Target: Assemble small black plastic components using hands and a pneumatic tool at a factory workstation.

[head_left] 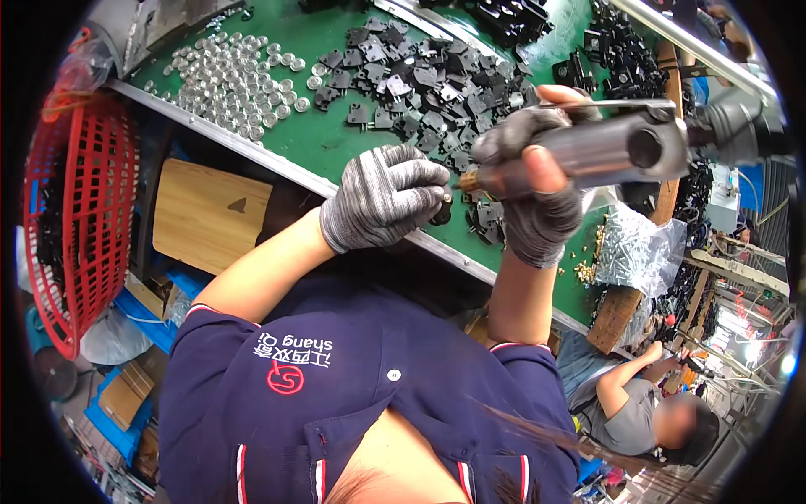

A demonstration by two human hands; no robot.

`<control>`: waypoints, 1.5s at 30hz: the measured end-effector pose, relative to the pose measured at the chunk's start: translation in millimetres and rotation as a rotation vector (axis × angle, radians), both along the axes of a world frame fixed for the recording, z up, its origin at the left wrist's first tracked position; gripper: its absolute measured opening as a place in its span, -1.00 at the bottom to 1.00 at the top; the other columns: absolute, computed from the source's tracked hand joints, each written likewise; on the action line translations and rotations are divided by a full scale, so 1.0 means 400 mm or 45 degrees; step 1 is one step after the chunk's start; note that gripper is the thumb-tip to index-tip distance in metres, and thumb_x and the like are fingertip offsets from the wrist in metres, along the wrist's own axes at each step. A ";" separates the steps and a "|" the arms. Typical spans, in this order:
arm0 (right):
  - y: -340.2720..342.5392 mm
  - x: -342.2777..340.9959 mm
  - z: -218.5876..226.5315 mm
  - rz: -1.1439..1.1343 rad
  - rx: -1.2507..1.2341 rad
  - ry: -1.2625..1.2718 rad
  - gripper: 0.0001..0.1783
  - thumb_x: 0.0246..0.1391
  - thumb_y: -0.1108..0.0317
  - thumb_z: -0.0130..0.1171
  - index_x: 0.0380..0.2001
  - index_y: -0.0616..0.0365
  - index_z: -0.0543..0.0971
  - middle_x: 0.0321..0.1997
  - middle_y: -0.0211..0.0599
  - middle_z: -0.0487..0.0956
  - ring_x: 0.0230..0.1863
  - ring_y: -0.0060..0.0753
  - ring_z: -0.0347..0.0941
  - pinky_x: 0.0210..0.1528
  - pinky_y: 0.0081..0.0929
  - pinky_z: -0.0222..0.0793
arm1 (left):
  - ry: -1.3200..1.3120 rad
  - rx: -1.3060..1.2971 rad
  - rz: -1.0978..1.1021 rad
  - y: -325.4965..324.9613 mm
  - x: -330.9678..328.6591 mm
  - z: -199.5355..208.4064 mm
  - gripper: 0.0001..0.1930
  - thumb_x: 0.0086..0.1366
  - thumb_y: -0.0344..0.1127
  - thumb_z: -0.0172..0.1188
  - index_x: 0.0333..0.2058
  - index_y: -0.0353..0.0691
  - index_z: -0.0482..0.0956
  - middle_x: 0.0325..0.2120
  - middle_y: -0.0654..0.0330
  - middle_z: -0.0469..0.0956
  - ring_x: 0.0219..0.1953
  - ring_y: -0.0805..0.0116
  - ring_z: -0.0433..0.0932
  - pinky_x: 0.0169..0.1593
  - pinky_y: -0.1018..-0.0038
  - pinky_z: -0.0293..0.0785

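A green workbench (315, 144) is edged with pale metal, with a red basket (92, 210) set to its left. Across the top are spread black plates (428, 88) and — to their left — round silver pieces (227, 84). A grey power tool (604, 155) is gripped by the gloved right hand (541, 212), fingers wrapped around its body. Its tip is pointed at the gloved left hand (386, 197) — curled nearly closed, a small dark part (442, 210) pinched at its fingertips by the bench's near edge.
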State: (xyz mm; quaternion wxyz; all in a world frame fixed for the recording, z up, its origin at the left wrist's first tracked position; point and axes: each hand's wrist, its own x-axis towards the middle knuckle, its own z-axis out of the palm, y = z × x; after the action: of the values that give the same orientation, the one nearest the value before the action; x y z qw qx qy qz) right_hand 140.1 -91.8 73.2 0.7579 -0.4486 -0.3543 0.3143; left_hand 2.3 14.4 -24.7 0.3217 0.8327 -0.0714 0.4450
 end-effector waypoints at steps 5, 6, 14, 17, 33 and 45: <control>-0.020 0.023 -0.018 -0.187 -0.144 -0.171 -0.17 -0.03 0.24 0.36 0.28 0.32 0.27 -0.23 -0.17 0.55 -0.18 -0.24 0.52 0.03 -0.19 0.48 | -0.034 -0.174 0.043 -0.011 -0.013 -0.027 -0.83 0.01 -0.35 0.40 -0.38 -0.16 0.65 -0.28 0.13 0.65 -0.39 0.14 0.64 -0.32 0.29 0.57; -0.029 0.016 -0.038 -0.310 -0.334 -0.386 -0.22 0.02 0.26 0.33 0.27 0.35 0.31 -0.08 -0.13 0.53 -0.08 -0.27 0.51 0.05 -0.23 0.48 | -0.025 -0.211 -0.001 -0.012 -0.015 -0.032 -0.85 0.04 -0.34 0.38 -0.38 -0.16 0.65 -0.27 0.15 0.65 -0.35 0.17 0.65 -0.29 0.32 0.57; -0.077 -0.072 -0.218 -0.240 -0.365 -1.310 -0.82 0.18 0.43 0.19 -0.18 0.25 0.63 -0.17 -0.02 0.65 -0.26 -0.19 0.60 -0.17 -0.17 0.59 | 0.205 -0.197 0.330 -0.041 -0.029 -0.081 -0.81 0.32 -0.26 0.10 -0.20 -0.23 0.54 -0.37 0.08 0.48 -0.22 0.01 0.53 -0.20 0.19 0.47; -0.054 -0.068 -0.203 -0.238 -0.043 -1.529 -0.81 0.18 0.43 0.19 -0.16 0.25 0.63 -0.17 -0.04 0.65 -0.25 -0.16 0.59 -0.17 -0.19 0.57 | 0.225 -0.207 0.304 -0.044 -0.020 -0.098 -0.81 0.34 -0.25 0.10 -0.21 -0.22 0.54 -0.35 0.07 0.49 -0.21 0.02 0.52 -0.19 0.18 0.46; -0.015 0.103 -0.179 -0.183 0.957 -1.911 -0.72 0.15 0.35 0.21 -0.10 0.23 0.63 -0.15 -0.10 0.65 -0.23 -0.07 0.56 -0.20 -0.28 0.50 | 0.134 -0.502 0.245 0.003 -0.075 -0.111 -0.84 0.35 -0.29 0.14 -0.32 -0.26 0.58 -0.34 0.10 0.59 -0.22 0.07 0.58 -0.14 0.26 0.51; -0.289 0.539 -0.224 -0.577 0.092 -1.294 -0.66 0.13 0.16 0.26 -0.16 0.19 0.65 -0.22 -0.13 0.65 -0.33 -0.19 0.56 -0.29 -0.31 0.50 | 0.351 -0.452 0.525 -0.015 -0.046 -0.106 -0.89 0.25 -0.27 0.18 -0.34 -0.17 0.57 -0.37 0.18 0.57 -0.25 0.09 0.57 -0.17 0.23 0.50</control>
State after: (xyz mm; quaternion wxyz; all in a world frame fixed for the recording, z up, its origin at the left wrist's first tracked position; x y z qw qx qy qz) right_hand 355.8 -207.6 -16.2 0.5552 -0.5824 -0.5806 -0.1247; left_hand -16.1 8.4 -66.9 0.3717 0.8128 0.2223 0.3894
